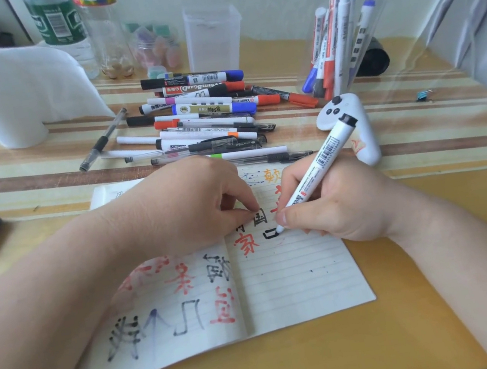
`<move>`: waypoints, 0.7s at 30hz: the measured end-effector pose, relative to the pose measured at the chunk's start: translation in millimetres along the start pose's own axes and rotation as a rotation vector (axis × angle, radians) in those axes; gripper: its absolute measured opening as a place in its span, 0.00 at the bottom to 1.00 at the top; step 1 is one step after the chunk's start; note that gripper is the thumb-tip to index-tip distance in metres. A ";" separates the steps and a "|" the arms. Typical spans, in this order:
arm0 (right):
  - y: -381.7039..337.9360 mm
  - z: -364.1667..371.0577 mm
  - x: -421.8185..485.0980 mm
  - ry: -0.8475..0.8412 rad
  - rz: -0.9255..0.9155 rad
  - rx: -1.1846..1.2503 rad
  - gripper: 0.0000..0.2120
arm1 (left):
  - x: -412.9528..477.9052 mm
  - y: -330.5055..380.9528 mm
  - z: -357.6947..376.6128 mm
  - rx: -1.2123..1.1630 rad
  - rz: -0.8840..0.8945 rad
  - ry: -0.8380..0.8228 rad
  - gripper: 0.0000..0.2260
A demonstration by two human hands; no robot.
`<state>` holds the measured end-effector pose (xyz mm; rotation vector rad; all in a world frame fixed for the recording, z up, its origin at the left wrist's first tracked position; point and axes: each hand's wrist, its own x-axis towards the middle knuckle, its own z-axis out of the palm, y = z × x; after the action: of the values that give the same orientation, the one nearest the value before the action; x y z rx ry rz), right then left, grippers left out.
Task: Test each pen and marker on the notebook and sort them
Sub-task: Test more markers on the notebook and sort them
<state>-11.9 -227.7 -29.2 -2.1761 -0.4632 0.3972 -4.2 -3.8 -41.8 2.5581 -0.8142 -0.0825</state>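
— What lies nearest the person?

— The open notebook (298, 283), flat on the desk (416, 332), its lined pages marked with black and red test characters. The left hand (188, 205) rests on the fold, fingers curled and fingertips pressing the page; its grip is clenched on nothing but paper.

— And the other hand?

— The right hand (336, 202) has its grip closed around a white marker (313, 177), the tip touching the right page beside a small black square outline (the black end points up and away from the person).

— Where are the rest of the pens?

— Just beyond the notebook's far edge sits a loose pile of pens and markers (203, 117), mostly lying crosswise, with blue, red, black and orange ends. One clear pen (103, 140) lies apart to the left of it. A white controller (350, 124) rests to the right of the pile, behind the marker.

— Further back?

— A clear tub (346, 33) holds several markers standing tilted, at the right. An empty-looking clear container (214, 37) stands behind the pile, a paper roll (13, 92) at the left, and bottles (80, 28) against the wall.
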 end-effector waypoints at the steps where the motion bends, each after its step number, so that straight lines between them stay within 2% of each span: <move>1: 0.4 -0.5 -0.1 0.004 0.010 0.008 0.06 | -0.2 -0.1 0.2 0.003 0.001 -0.001 0.07; 7: 6.0 -3.5 -0.4 0.028 0.020 0.205 0.08 | 0.2 0.2 0.1 0.002 0.008 -0.002 0.07; 11: 6.7 1.4 0.3 0.054 -0.042 0.131 0.10 | -0.1 0.0 0.3 0.006 0.011 0.001 0.07; 16: 8.8 0.2 -0.3 0.038 -0.032 0.096 0.07 | 0.5 1.1 0.4 -0.003 0.015 0.006 0.07; 21: 3.5 -1.5 -2.4 -0.056 -0.056 0.064 0.05 | 0.4 0.4 0.0 0.002 0.015 0.003 0.08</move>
<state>-12.8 -231.8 -30.9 -2.0900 -0.5342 0.4370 -4.1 -4.3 -41.5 2.5531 -0.8326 -0.0727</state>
